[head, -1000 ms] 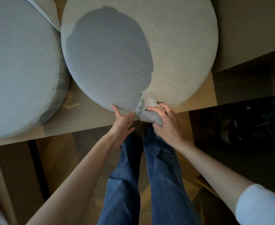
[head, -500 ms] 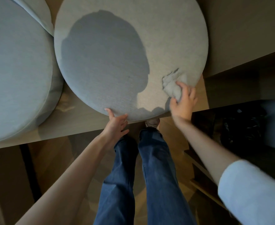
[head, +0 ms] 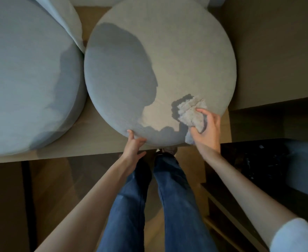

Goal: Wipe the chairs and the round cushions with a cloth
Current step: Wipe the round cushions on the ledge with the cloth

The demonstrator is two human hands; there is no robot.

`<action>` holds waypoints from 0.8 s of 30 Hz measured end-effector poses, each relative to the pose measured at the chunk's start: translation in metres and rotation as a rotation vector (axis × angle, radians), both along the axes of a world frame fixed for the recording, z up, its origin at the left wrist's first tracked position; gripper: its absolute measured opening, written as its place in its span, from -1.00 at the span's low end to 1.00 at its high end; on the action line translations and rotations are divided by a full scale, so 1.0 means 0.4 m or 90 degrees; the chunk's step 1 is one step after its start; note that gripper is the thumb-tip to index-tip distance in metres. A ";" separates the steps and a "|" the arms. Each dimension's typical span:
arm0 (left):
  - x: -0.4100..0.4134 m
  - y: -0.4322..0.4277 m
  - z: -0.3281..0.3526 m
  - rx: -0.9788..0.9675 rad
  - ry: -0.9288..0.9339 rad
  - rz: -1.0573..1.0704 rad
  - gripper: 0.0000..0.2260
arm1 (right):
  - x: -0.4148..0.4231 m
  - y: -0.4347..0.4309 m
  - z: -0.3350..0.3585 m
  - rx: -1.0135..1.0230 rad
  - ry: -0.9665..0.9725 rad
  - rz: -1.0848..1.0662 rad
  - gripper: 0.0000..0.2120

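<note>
**Cloth shifted right along the near rim; left hand unmoved**

Change: a second ago the cloth (head: pixel 191 111) sat at the cushion's near edge, just beside the left hand. It now lies on the near-right part of the top. The left hand keeps its place on the near rim.

1. Large round cushion (head: pixel 27 75), pale blue-grey, far left, flat on the wooden tabletop (head: pixel 95 142).
2. Third cushion (head: pixel 71 28), only partly seen, far side, tucked between items 1 and 3.
3. Centre round cushion (head: pixel 176 51), grey, on the tabletop just beside item 1; its near rim overhangs the tabletop edge. A dark shadow covers its left half.
4. Left hand (head: pixel 134 144): fingers nearly straight against the near rim of item 3, thumb up on the edge; nothing enclosed in it.
5. Cloth: crumpled, light grey, pressed on the near-right top of item 3, one end hanging over the rim.
6. Right hand (head: pixel 207 128): fingers and thumb curled round the cloth.
7. Legs in blue jeans (head: pixel 127 206), near centre, below the tabletop edge.
8. White sleeve (head: pixel 298 235), near right.
</note>
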State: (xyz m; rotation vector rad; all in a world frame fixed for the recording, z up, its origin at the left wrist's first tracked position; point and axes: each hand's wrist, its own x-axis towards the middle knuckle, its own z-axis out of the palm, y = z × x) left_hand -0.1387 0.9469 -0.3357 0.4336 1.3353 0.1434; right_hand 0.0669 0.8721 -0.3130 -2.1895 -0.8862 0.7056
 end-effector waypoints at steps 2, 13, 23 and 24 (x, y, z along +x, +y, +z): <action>0.009 0.005 0.010 -0.001 -0.014 0.028 -0.30 | 0.040 0.029 0.020 -0.033 -0.025 0.035 -0.49; -0.025 0.155 0.060 0.255 0.167 -0.396 -0.51 | 0.049 0.273 0.053 -0.035 -0.074 0.164 -0.51; 0.089 0.389 0.042 0.453 0.303 -0.476 -0.46 | -0.023 0.743 0.012 0.005 -0.172 0.383 -0.43; 0.102 0.410 0.033 0.446 0.323 -0.479 -0.45 | -0.035 0.789 -0.001 0.015 -0.184 0.403 -0.43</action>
